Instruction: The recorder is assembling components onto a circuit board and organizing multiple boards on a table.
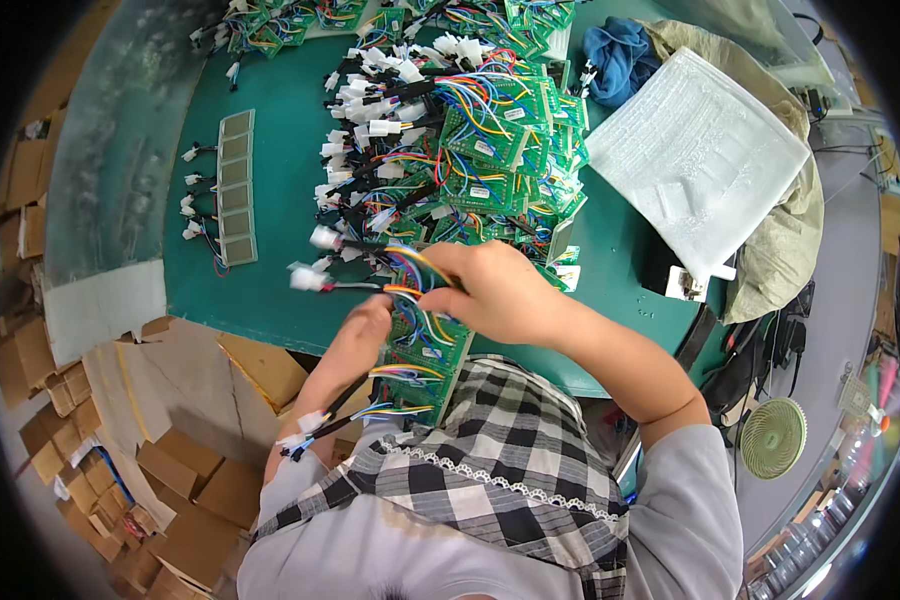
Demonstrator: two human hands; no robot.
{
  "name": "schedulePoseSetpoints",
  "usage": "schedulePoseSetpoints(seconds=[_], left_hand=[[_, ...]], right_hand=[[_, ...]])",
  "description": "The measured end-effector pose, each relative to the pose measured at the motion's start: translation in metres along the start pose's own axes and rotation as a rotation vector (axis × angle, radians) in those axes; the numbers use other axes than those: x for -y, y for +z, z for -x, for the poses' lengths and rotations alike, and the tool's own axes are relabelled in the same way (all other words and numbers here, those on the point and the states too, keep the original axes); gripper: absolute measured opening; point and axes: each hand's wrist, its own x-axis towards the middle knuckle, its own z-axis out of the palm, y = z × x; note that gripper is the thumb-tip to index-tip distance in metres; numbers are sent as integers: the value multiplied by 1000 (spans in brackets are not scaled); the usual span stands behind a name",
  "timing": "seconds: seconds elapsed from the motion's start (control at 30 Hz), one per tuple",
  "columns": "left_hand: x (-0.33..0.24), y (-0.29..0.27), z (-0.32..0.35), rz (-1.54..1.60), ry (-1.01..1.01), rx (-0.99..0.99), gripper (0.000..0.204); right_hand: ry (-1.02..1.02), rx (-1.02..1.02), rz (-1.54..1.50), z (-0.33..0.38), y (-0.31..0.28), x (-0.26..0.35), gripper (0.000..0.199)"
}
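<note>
**Bright, even light under a heavy fisheye bend**

We see soft, even daylight with hardly a shadow across the green table (pixel 270 180). Mild glare whitens the clear plastic sheet (pixel 110 160) and the white foam bag (pixel 695 150). The centre is sharp; straight edges curve toward the rim, where detail smears and a black vignette closes the corners.

Both hands, left hand (pixel 362 325) and right hand (pixel 495 290), gripping a wired circuit board (pixel 422 350).
</note>
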Motion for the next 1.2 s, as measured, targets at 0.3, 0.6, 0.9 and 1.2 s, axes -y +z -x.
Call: schedulePoseSetpoints(seconds=[0.3, 0.6, 0.9, 1.2], left_hand=[[-10, 60, 34, 46, -164, -216, 21], [-19, 48, 1, 466, 141, -393, 15], [-43, 18, -32, 463, 61, -289, 40], [-74, 28, -35, 431, 31, -406, 35]], right_hand=[[-135, -296, 129, 18, -5, 17, 43], [-315, -1006, 851, -50, -75, -19, 37], [-193, -516, -90, -21, -38, 21, 32], [-177, -759, 709, -64, -92, -25, 39]])
